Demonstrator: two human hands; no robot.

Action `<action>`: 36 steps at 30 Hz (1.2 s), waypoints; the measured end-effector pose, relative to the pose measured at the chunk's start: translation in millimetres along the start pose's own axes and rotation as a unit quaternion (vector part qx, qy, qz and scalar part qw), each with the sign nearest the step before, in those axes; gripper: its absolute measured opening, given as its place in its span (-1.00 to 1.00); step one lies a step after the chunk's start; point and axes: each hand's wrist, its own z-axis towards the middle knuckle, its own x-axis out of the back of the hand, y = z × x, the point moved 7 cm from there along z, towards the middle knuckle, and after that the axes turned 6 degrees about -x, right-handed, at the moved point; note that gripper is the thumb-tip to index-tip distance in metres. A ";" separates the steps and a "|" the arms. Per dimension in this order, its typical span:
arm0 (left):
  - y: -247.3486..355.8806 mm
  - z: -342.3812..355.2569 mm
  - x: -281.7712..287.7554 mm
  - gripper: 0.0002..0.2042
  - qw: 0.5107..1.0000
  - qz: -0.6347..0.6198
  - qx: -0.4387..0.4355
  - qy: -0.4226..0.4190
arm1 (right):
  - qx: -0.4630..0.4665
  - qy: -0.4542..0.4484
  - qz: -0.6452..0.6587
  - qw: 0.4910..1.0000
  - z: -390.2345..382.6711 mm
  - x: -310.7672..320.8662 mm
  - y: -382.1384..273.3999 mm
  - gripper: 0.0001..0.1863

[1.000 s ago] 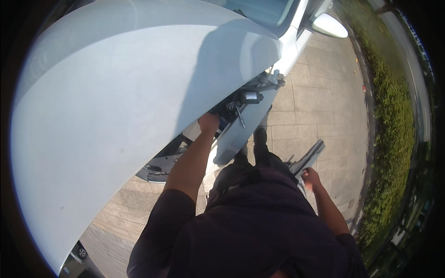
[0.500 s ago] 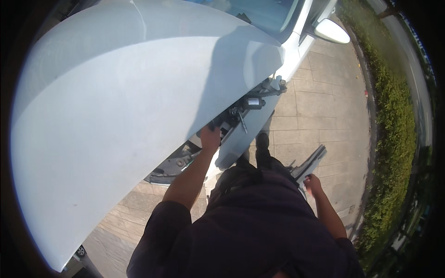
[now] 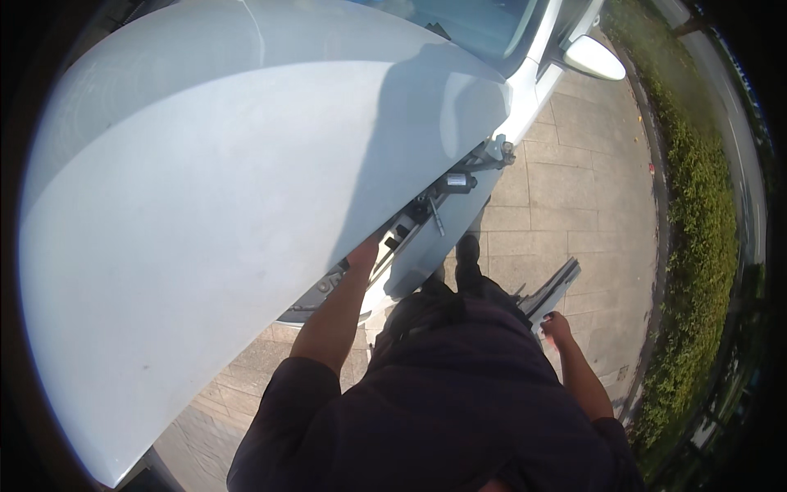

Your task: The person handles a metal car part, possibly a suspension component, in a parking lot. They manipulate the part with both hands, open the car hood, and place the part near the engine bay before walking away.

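The raised hood [image 3: 229, 180] of a white car fills the left half of the head view. My left hand [image 3: 362, 252] reaches under its near edge into the engine bay, and the fingers are hidden there. Low on the right, my right hand [image 3: 556, 326] is closed on the near end of a long grey panel [image 3: 548, 293] with a dark edge. Close to my left hand are small black fittings on a pale rail [image 3: 398, 238]. Farther along the bay sit a slim metal rod [image 3: 436, 216] and a dark cylinder [image 3: 458, 182] with a pale label.
A metal hinge [image 3: 507, 151] stands out at the bay's far end. The fender [image 3: 430, 261] lies between the bay and my legs. Beyond are the windshield [image 3: 467, 25] and a side mirror [image 3: 594, 57]. Paving [image 3: 566, 197] runs along the car, bordered by a hedge [image 3: 705, 230].
My left hand has slid farther under the hood edge, so its fingers no longer show. The right hand keeps hold of the panel, and the view has shifted slightly.
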 end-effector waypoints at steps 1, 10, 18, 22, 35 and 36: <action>7.5 1.6 2.8 -0.67 1.000 -0.005 -0.006 0.017 | -0.007 -0.002 0.006 1.000 -0.8 -0.8 1.2 -0.60; -7.5 30.9 9.2 -0.67 0.974 0.203 0.037 -0.094 | 0.002 0.004 0.023 1.000 -12.9 2.2 -5.0 -0.62; -39.1 56.3 29.0 -0.58 0.934 0.329 -0.070 -0.121 | -0.009 -0.006 0.001 1.000 -7.7 0.5 14.2 -0.60; -52.3 49.6 22.1 -0.59 0.942 0.313 -0.058 -0.104 | -0.011 -0.015 0.024 1.000 -9.3 2.7 10.3 -0.59; -54.7 20.8 51.5 -0.55 0.991 0.127 0.032 0.021 | 0.026 -0.033 -0.038 0.998 17.2 25.9 -4.1 -0.59; -31.9 13.7 65.7 -0.58 0.992 0.109 0.057 0.013 | 0.043 -0.039 -0.045 0.997 31.5 25.2 1.8 -0.59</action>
